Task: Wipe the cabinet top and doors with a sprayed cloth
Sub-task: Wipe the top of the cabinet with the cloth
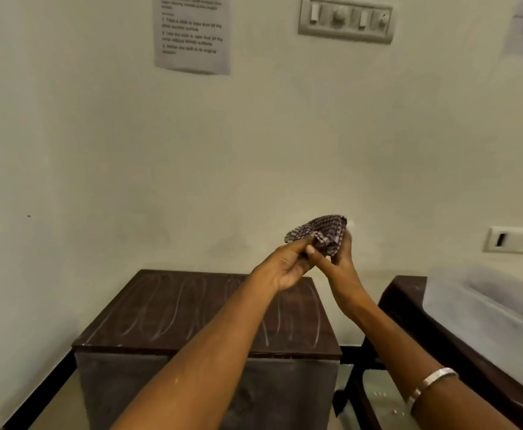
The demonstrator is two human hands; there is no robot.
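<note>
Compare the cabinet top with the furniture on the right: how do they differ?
The cabinet top shows pale looping wipe streaks; the right-hand furniture shows none. The cabinet top lies bare, while the furniture carries a blurred translucent container. Both are dark brown.

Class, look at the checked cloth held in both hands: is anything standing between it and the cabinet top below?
Nothing visible does. Both hands, left hand and right hand, hold the cloth in open air above the cabinet top.
</note>
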